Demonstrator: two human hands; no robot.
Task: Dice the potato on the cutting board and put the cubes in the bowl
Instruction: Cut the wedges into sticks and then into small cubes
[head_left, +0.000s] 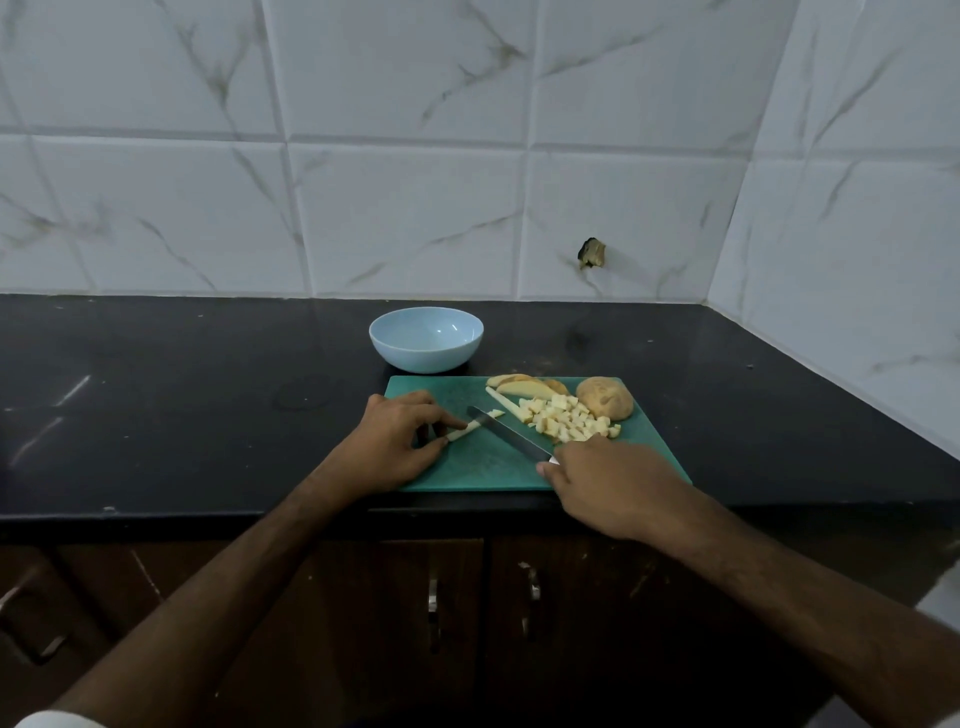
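On the green board (467, 467) the left hand (397, 441) pinches a potato strip (467, 427) at its near end, fingers curled over it, while the right hand (608, 480) grips the knife (506, 434) by the handle, its blade lying across the strip's far end. A pile of cubes (569, 421) sits just right of the blade, with a few uncut slices (522, 387) and an unpeeled potato half (605, 397) behind it; the bowl (426, 339) stands beyond the board with nothing in it (so no cubes have been moved over). To dice this strip well, the cuts should probably be evenly spaced and straight down, with the left fingertips tucked back and retreating along the strip ahead of the blade.
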